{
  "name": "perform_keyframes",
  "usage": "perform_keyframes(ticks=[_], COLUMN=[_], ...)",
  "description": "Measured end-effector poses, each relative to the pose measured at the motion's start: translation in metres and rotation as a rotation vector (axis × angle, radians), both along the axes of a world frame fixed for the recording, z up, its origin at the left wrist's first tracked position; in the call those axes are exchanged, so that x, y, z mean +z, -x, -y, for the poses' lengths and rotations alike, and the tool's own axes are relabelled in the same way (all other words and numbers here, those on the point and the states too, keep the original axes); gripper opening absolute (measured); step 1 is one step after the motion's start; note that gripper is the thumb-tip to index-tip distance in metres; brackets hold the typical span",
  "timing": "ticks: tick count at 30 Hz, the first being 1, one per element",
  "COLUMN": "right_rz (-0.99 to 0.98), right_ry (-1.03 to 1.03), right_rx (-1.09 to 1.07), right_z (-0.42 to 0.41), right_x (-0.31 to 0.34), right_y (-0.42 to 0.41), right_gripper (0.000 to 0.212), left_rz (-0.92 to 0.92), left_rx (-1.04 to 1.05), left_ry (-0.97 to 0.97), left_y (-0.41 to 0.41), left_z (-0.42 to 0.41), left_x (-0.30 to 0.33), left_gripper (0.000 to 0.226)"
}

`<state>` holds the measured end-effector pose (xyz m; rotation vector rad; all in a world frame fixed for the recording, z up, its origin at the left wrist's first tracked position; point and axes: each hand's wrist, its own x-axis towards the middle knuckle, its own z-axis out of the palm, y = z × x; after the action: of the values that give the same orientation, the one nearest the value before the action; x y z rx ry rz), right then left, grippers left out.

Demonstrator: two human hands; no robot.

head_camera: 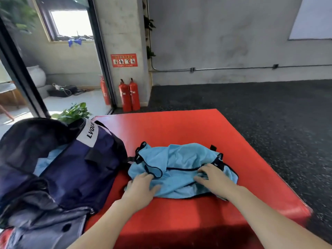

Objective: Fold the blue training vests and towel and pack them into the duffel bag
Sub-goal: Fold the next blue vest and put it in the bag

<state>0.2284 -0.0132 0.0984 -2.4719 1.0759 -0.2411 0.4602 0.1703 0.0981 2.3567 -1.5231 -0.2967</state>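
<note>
At the left edge I see a navy duffel bag [59, 169] lying open on the near-left part of a red mat [179, 130]. A white band with dark letters crosses the bag's far end. Inside its open mouth a patch of light blue cloth [43, 163] shows; I cannot tell whether it is a vest or the towel. Just beyond the bag, green leaves of a plant [74, 112] poke up.

Right of the bag, near the middle of the mat, lies a rumpled light blue vest [181, 169] with black trim. Its left edge sits just beside the bag.

My left hand [142, 186] rests on the vest's near-left corner. The fingers are bent down onto the cloth with the thumb spread toward the right. Whether they pinch the fabric or only press it, I cannot tell.

My right hand [211, 178] lies on the vest's right half, fingers curled into a bunch of fabric, gripping it.

Far behind the mat, two red fire extinguishers [129, 95] stand against a concrete pillar. Dark speckled flooring [269, 114] stretches to the right of the mat, up to a grey wall.
</note>
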Motion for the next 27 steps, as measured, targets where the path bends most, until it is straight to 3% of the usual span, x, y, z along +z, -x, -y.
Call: perform_keyframes(ticks=[5,10,14,15,18,19,27], right_rz=[-0.023,0.020,0.063,0.077,0.130,0.152,0.545], right_ry=[0.025,0.039,0.027,0.011,-0.023,-0.044,-0.354], right_rx=[-0.069,-0.095,-0.215,-0.236,-0.257,-0.260,-0.365], right_z=[0.038,0.071,0.088,0.090,0.093,0.093,0.096], right_x=[-0.003,-0.009,0.003,0.006,0.010,0.012,0.024], right_y=[-0.012,-0.012,-0.009,-0.006,-0.001,0.000,0.018], right_gripper=[0.069,0.046,0.040,0.036,0.022,0.020,0.016], left_rz=[-0.112,-0.091,-0.146,-0.142,-0.085,-0.113,-0.392], left_rx=[-0.024,-0.077,-0.143,-0.162,-0.128,-0.084,0.145], left_ry=[0.013,0.036,-0.066,-0.070,0.023,0.078,0.406], left_y=[-0.016,-0.022,-0.032,-0.035,-0.041,-0.042,-0.041], left_z=[0.033,0.051,0.054,0.054,0.053,0.054,0.056], left_x=[-0.008,-0.004,0.010,0.011,0.015,0.017,0.042], left_gripper=[0.075,0.075,0.086,0.076,0.017,0.011,0.007])
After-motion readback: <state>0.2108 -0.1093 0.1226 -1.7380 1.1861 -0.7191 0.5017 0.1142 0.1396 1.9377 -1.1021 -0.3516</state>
